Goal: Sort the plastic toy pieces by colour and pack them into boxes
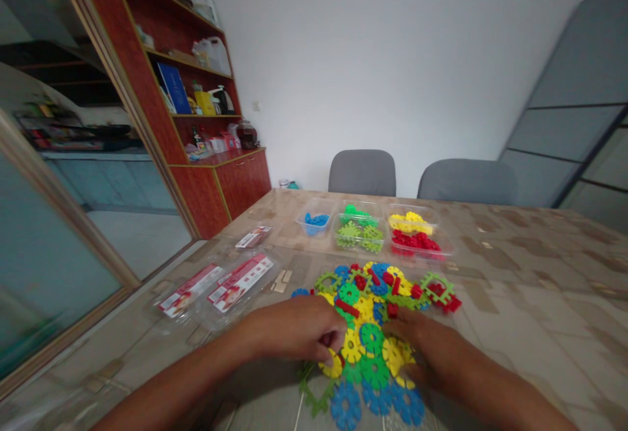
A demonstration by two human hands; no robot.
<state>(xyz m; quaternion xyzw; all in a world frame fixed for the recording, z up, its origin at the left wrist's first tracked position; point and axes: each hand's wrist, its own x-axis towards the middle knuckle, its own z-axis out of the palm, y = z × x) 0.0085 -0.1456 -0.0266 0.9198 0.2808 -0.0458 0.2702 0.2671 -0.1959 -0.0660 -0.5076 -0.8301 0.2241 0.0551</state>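
Note:
A heap of plastic snowflake-shaped building discs [373, 313] in yellow, green, blue and red lies on the table in front of me. My left hand [299, 329] rests on the heap's left side, fingers curled in a pinch around a yellow disc [333, 365]. My right hand [422, 346] lies on the right side of the heap, fingers bent over yellow discs; what it holds is hidden. Green square frame pieces [434, 287] lie at the heap's far right and near its front left.
Clear trays behind the heap hold sorted pieces: blue [316, 220], green [358, 229], yellow and red [415, 231]. Transparent lids with red labels [220, 287] lie at left. Two grey chairs [362, 172] stand behind the table; a red shelf unit [196, 110] stands left.

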